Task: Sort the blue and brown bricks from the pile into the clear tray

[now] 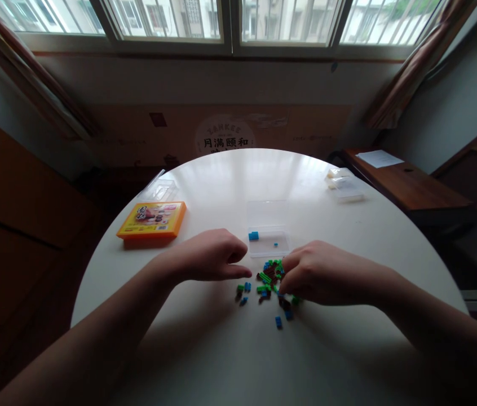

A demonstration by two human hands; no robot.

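Small blue, green and brown toy bricks (269,273) lie in a loose pile on a white round table (204,349). My left hand (213,256) hovers left of the pile, thumb stretched out and apart from the curled fingers, with nothing visible between them. On the other side, my right hand (312,273) reaches down into the pile, its fingers bent and tips close together near a blue piece; what they hold is hidden. Just behind the pile is a clear plastic box (267,248) with its lid folded back. Inside it sit a blue brick block (253,235) and one tiny blue piece (275,245).
An orange and yellow box (153,220) lies at the left, with a clear plastic tray (160,190) behind it. Clear packaging (344,185) rests near the right far edge. A wooden side table (416,183) with a paper sheet (379,158) stands beyond on the right.
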